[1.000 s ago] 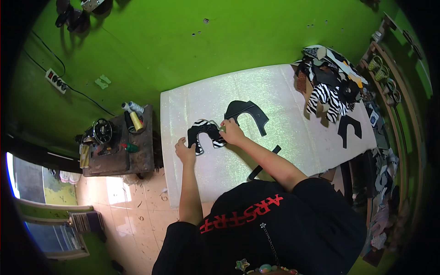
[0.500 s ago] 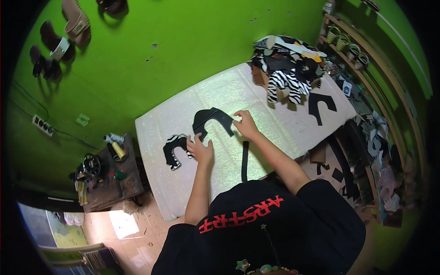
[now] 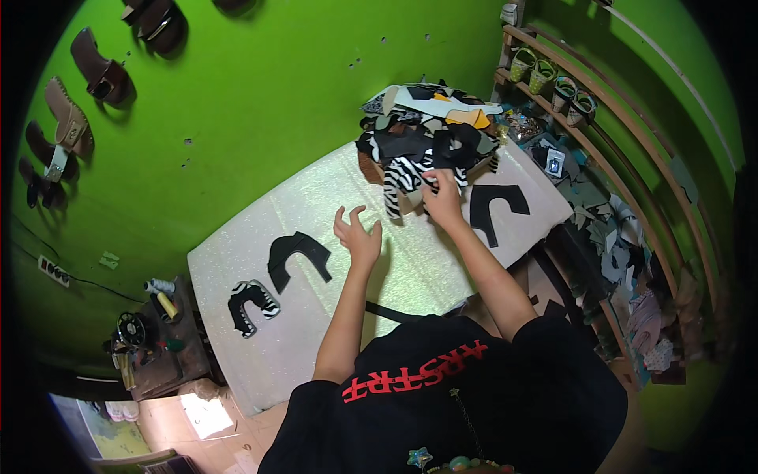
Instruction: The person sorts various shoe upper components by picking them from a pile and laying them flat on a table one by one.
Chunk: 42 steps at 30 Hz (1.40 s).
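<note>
shirt: black with short sleeves
letters: big red ones across the chest
arms: bare below the sleeves
left hand (image 3: pixel 359 237): no glove
right hand (image 3: pixel 444 201): no glove

Two black cut pieces (image 3: pixel 298 254) (image 3: pixel 493 207), one zebra-striped piece (image 3: pixel 252 304), one scrap pile (image 3: pixel 426 134), two hands (image 3: pixel 359 237) (image 3: pixel 444 199)

sparkly white table cover (image 3: pixel 316 213); matt black cutout (image 3: pixel 294 254); striped cloth scraps (image 3: pixel 404 175).

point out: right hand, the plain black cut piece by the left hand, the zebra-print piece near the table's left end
right hand (image 3: pixel 444 199), head view, back of the hand
black cut piece (image 3: pixel 296 253), head view, top of its arch
zebra-print piece (image 3: pixel 251 303), head view, its curved middle
</note>
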Each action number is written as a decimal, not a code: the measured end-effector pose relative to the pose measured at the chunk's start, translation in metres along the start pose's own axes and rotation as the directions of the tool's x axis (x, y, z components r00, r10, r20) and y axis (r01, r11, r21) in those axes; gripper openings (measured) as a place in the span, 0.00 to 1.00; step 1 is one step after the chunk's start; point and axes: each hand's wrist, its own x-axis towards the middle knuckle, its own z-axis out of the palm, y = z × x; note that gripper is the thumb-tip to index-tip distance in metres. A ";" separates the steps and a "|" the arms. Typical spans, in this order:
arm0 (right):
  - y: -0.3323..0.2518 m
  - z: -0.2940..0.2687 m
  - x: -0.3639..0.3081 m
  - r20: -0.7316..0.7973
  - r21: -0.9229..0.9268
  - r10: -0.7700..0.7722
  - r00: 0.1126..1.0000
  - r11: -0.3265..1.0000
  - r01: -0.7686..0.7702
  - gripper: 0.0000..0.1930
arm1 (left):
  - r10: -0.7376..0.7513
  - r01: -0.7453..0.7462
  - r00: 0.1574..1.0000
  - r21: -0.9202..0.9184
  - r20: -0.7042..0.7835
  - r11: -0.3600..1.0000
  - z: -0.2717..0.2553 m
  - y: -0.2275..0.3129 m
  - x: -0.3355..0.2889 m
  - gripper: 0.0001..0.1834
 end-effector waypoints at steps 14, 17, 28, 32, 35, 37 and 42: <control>0.080 -0.080 0.092 -0.023 -0.195 0.267 0.963 0.944 -0.266 0.30 | 0.243 -0.243 0.970 0.018 0.002 0.970 0.106 0.110 0.076 0.23; 0.084 -0.081 0.099 -0.044 -0.165 0.209 0.977 0.963 -0.214 0.24 | 0.240 -0.238 0.971 0.066 -0.021 0.969 0.115 0.124 0.109 0.23; 0.062 -0.078 0.143 -0.146 0.125 0.062 0.987 0.991 -0.044 0.07 | 0.390 -0.373 0.921 0.253 -0.016 0.892 0.117 0.124 0.195 0.08; 0.063 -0.070 0.175 -0.217 0.134 0.005 0.976 0.991 0.025 0.06 | 0.498 -0.480 0.864 0.175 -0.076 0.860 0.116 0.121 0.199 0.05; 0.051 -0.068 0.191 -0.227 0.198 0.005 0.974 0.979 0.041 0.07 | 0.529 -0.522 0.842 0.092 -0.107 0.848 0.113 0.124 0.192 0.04; 0.050 -0.059 0.202 -0.161 0.088 -0.175 0.971 0.978 0.190 0.09 | 0.557 -0.552 0.825 0.070 -0.101 0.831 0.109 0.123 0.185 0.04; 0.061 -0.046 0.197 0.210 -0.178 -0.210 0.955 0.952 0.249 0.18 | 0.624 -0.624 0.760 0.063 -0.185 0.779 0.101 0.114 0.167 0.05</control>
